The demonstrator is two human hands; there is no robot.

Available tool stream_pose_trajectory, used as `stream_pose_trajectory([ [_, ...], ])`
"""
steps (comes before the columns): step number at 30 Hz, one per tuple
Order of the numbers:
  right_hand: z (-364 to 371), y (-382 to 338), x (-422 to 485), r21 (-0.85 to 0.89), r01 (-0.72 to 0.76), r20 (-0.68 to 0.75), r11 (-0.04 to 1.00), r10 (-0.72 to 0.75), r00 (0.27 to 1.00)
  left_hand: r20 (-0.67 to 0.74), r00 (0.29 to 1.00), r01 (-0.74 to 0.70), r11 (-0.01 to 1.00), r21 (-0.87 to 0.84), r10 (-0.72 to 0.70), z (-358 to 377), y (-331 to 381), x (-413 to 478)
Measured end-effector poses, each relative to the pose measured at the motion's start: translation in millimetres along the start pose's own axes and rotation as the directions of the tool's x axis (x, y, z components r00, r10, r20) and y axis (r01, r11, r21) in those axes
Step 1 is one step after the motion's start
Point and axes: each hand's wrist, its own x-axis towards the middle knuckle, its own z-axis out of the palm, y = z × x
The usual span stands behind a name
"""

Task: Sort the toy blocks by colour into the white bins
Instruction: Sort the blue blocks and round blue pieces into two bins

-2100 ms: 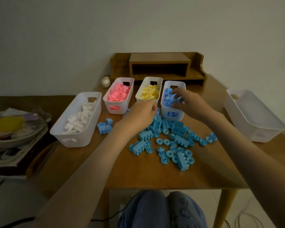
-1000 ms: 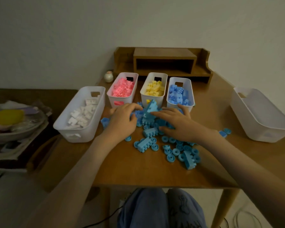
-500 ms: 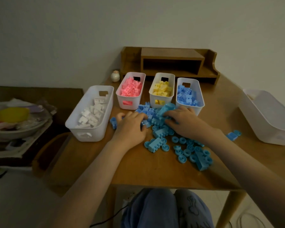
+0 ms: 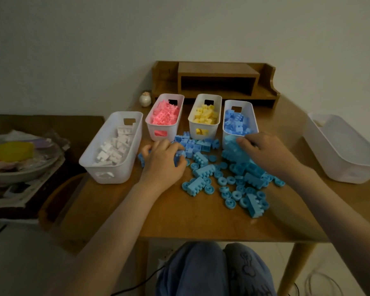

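Left hand [image 4: 161, 160] curls round blue blocks [image 4: 180, 154] on the tabletop [image 4: 190, 218]; right hand [image 4: 267, 152] grips more. White bins [image 4: 115, 175] stand behind.

blue blocks [image 4: 203, 170] scattered loose, four white bins [image 4: 120, 178] behind, sorted by colour

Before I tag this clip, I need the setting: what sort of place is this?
Probably a room in a home: a small wooden table with a wooden desk shelf against a plain wall, a little figurine beside it, and a bowl piled with household clutter at the left.
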Motion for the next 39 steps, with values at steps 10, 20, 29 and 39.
stream_pose_trajectory([
  [10,0.9,7.2,-0.1,-0.063,-0.014,-0.186,0.998,0.002,0.983,-0.046,0.999,0.027,0.998,-0.049,-0.029,-1.3,0.5,1.1],
  [20,44.2,-55.4,40.6,0.123,0.105,0.278,0.987,-0.136,0.951,-0.049,0.990,0.119,0.968,-0.221,-0.132,-10.4,4.0,-3.3],
  [29,65.5,-69.8,69.3,0.018,0.026,0.384,1.000,-0.031,0.923,-0.070,0.993,0.078,0.976,-0.204,-0.094,-5.2,4.6,0.6],
  [39,59.4,-71.8,64.9,0.016,0.096,0.467,0.995,-0.092,0.879,0.145,0.986,0.062,0.994,0.093,-0.076,1.1,-1.7,4.6],
])
